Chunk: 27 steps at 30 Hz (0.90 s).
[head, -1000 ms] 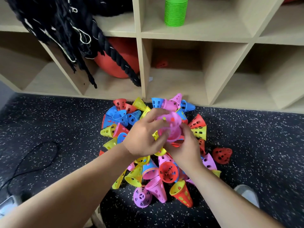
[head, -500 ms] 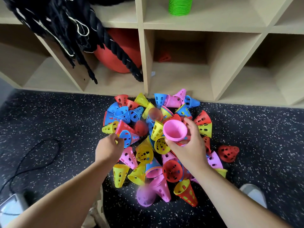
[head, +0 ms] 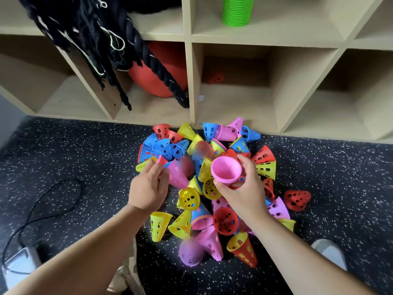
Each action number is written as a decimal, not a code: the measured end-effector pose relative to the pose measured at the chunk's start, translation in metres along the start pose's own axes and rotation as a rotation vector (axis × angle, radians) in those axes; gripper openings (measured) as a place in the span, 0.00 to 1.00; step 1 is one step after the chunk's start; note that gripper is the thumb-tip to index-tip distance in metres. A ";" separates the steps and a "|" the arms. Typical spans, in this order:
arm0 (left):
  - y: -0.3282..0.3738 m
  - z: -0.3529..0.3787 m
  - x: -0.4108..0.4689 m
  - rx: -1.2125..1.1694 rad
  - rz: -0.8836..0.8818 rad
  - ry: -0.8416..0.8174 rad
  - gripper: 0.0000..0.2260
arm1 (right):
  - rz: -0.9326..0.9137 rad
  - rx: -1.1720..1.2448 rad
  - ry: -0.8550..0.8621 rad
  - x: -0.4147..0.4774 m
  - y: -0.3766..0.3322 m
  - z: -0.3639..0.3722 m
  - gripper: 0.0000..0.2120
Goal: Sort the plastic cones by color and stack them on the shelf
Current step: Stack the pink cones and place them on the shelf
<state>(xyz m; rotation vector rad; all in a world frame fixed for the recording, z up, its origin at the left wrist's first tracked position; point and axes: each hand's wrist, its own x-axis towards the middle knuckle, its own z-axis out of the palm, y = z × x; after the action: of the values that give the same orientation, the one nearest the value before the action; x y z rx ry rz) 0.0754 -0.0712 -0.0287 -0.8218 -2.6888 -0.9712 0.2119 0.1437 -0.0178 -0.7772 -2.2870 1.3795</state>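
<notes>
- Here, the pile of cones (head: 189, 198) lies on the speckled black floor (head: 85, 156), a jumble of red, yellow, blue and pink pieces, several nested in one another.
- Over the middle of the pile, the right hand (head: 244, 190) holds an upturned pink cone (head: 226, 170) with its wide mouth facing up. The thumb curls round the near side and the fingers wrap the far side.
- At the left edge of the pile, the left hand (head: 148, 186) reaches in with its fingers stretched forward, their tips among the red and yellow cones.
- A blurred pink cone (head: 177, 174) lies right against that hand's thumb side. I cannot tell whether the hand grips it or merely touches it.
- Right of the pile and apart from it, a lone red cone (head: 296, 200) lies on its side.
- Behind the pile stands the wooden shelf (head: 192, 81), its bottom edge just beside the farthest cones.
- Above and behind the pile, a green stack (head: 238, 11) stands upright in an upper compartment.
- Straight behind the pile, a small red cone (head: 215, 78) sits at the back of a lower compartment.
- Behind and left of the pile, a red ball (head: 157, 69) rests in another lower compartment, with a thick black rope (head: 148, 60) hanging in front of it.
- Well to the left of the pile, a black cable (head: 42, 205) loops across the floor.
</notes>
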 end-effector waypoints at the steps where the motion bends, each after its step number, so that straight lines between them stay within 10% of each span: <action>1: 0.010 -0.004 0.007 -0.040 0.033 0.048 0.14 | -0.002 -0.002 0.008 0.000 0.000 0.000 0.41; 14: 0.083 -0.008 0.037 -0.097 0.675 -0.040 0.16 | -0.045 0.005 0.019 -0.005 -0.010 0.003 0.44; 22: -0.010 0.010 0.044 -0.036 -0.466 0.089 0.08 | 0.006 0.036 0.006 0.002 0.006 0.008 0.44; 27: -0.065 0.024 0.044 0.137 -0.669 -0.176 0.13 | 0.044 0.048 -0.021 0.010 0.013 0.014 0.43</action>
<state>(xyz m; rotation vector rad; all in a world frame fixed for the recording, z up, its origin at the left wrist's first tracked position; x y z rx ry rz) 0.0036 -0.0781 -0.0677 0.0474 -3.2117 -0.8276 0.1996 0.1446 -0.0352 -0.8060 -2.2572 1.4628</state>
